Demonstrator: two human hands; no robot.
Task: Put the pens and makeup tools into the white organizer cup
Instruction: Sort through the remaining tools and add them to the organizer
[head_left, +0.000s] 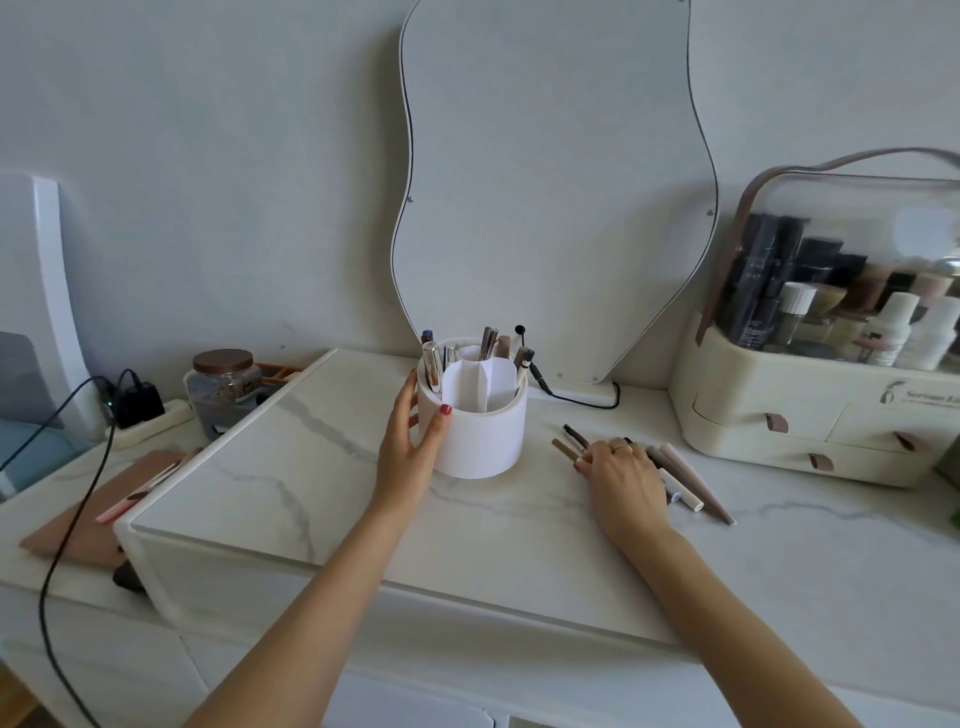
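1. White organizer cup (480, 431): upright on the marble-patterned desktop (311, 467), in front of the wavy mirror (556, 182); divided inside, several pens and tools already standing in the back compartments, front compartments apparently bare.
2. Left hand (410, 447): curved against the cup's left wall, thumb on the front, fingers round the side; steadying rather than lifting, by the look of it.
3. Right hand (626, 475): palm down, flat over the loose pens and makeup tools (691, 483) lying on the desktop right of the cup; fingertips touching the thin brown and dark ones; not closed on anything, nothing lifted yet.
4. Step in hand, as judged: gathering the next item from the pile, partway through the task.
5. Next move calls for: pinching one or a few sticks off the flat surface, turning them upright, lowering them into a free compartment while the cup is kept steady.
6. Also lying apart at far left on a brown board (88, 525): a pink pen (122, 506).
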